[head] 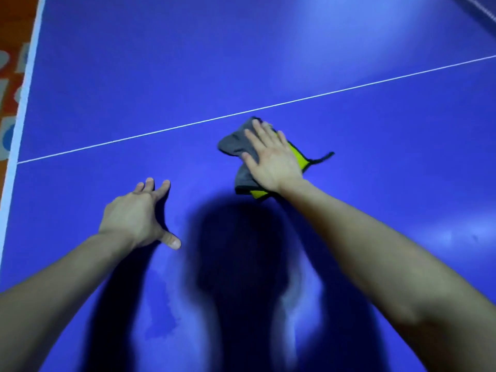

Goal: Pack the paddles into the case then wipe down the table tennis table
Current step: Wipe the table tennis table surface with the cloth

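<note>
On the blue counter [375, 183], wiping under way; paddles, case unseen.
Nearest, left hand [139, 210] spread wide, fingertips braced; farther, right hand [271, 159] flat on grey-yellow cloth [239, 146], just short of white line [161, 131]. Best pressed evenly, swept in overlapping passes.

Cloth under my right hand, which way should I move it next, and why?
Probably pull the cloth back toward you and leftward, over the smears on the table. The right hand presses flat on it just short of the white line, and the left hand braces on the surface.
</note>
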